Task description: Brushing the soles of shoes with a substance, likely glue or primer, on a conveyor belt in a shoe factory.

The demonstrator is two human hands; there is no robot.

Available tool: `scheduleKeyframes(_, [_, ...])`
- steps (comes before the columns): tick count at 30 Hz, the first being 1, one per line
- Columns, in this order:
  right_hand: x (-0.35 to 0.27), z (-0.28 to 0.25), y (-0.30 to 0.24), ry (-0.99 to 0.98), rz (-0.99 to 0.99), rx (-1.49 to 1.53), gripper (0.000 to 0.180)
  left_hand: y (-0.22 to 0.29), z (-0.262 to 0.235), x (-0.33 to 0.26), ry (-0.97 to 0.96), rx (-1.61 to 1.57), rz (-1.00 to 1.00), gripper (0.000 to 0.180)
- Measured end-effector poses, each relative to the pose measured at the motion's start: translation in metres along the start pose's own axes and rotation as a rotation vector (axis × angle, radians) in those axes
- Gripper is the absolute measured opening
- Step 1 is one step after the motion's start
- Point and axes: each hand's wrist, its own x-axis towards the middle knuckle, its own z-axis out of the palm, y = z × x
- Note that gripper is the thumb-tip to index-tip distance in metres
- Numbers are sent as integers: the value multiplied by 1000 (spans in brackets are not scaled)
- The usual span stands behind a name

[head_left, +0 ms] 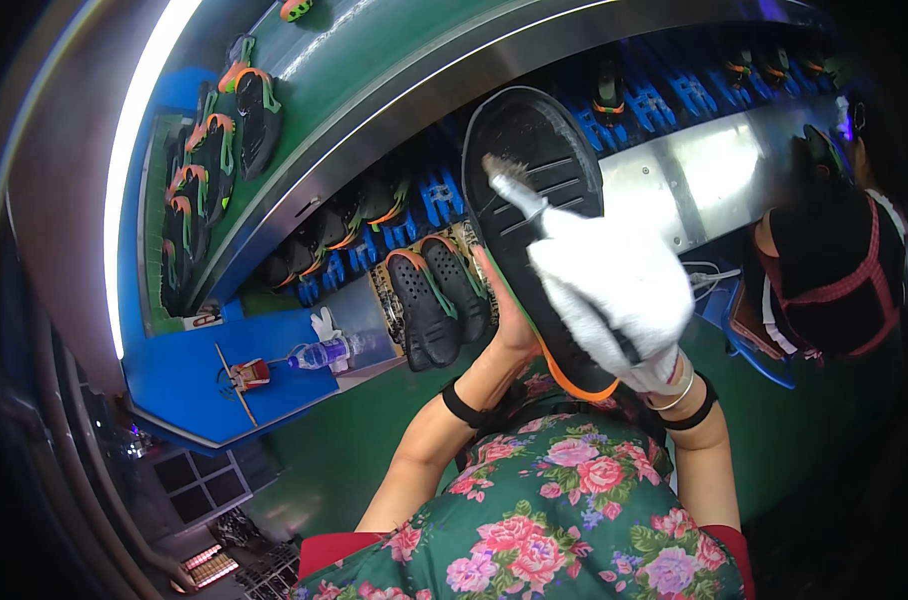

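A black clog [509, 235] with an orange edge at its near end is held up in front of me, its broad, ridged face toward me. My left hand [511, 318] grips its left side, with most of the fingers hidden behind it. In a white glove, my right hand [614, 290] is closed around a brush [519, 192] with a silver ferrule and brownish bristles. The bristles lie over the upper part of the clog; whether they touch it I cannot tell. Just left of my left hand, a pair of black perforated clogs [424, 300] with orange and green straps stands on the lower ledge.
Several black clogs [214, 160] lie on the green upper belt. Blue racks [439, 195] holding shoes run beneath the metal rail. At left, a blue table [189, 385] carries a red container [249, 375] and a bottle [319, 354]. Another person [824, 270] is at the right.
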Motion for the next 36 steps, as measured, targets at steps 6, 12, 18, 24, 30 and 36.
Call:
scheduleKeyframes(6, [-8, 8, 0, -9, -7, 73, 34, 4, -23, 12, -409, -49, 80, 56])
scheduleKeyframes(12, [-7, 13, 1, -5, -26, 95, 33, -4, -64, 6, -113, -10, -13, 106])
scheduleKeyframes(18, [-2, -3, 19, -45, -34, 70, 32, 13, -28, 12, -317, -385, 5, 115])
scheduleKeyframes(24, [-16, 1, 10, -169, -43, 224, 32, 19, -3, 9, 14, 218, 37, 77])
scheduleKeyframes(30, [-29, 8, 14, -148, 1, 164, 27, 30, -10, 14, -31, 303, -6, 101])
scheduleKeyframes(36, [-25, -2, 15, -137, 42, 237, 27, 38, 7, 16, -196, 190, -36, 103])
